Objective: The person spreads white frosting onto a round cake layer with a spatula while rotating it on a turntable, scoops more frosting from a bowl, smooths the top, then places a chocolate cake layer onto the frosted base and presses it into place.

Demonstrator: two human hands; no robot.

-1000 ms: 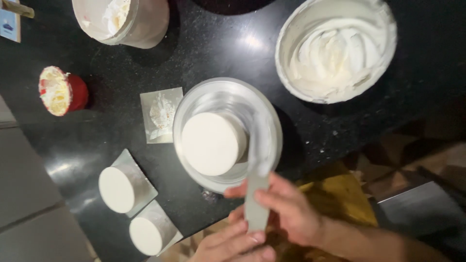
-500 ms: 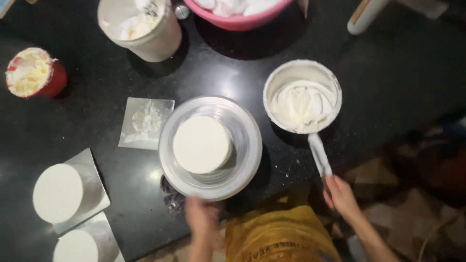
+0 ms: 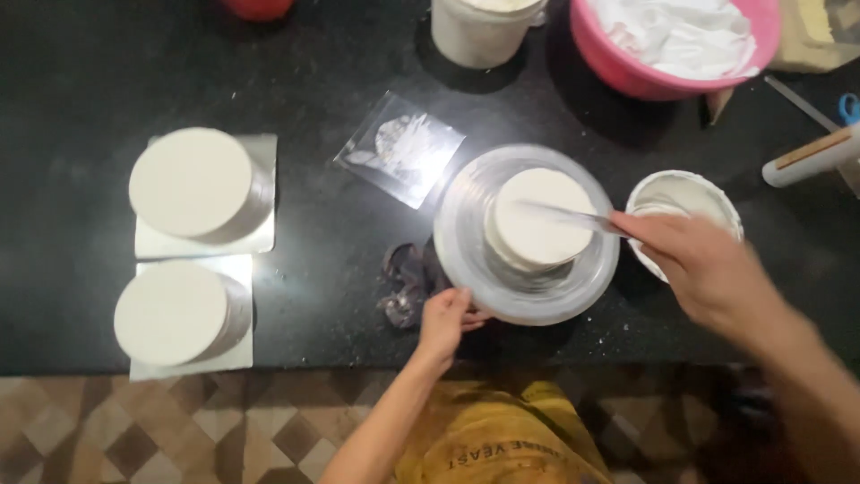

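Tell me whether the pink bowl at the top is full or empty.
Full: the pink bowl holds white cream heaped close to its rim, though the frame crops its top.

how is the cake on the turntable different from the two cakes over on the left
The cake on the turntable sits on a round silver turntable, while the two left cakes rest on square silver boards. The right hand holds a spatula across its top and the left hand touches the turntable rim; the left cakes are untouched. All three are round, white and flat-topped.

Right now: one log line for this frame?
left hand: on turntable rim | right hand: spatula on cake top | icing bowl beside
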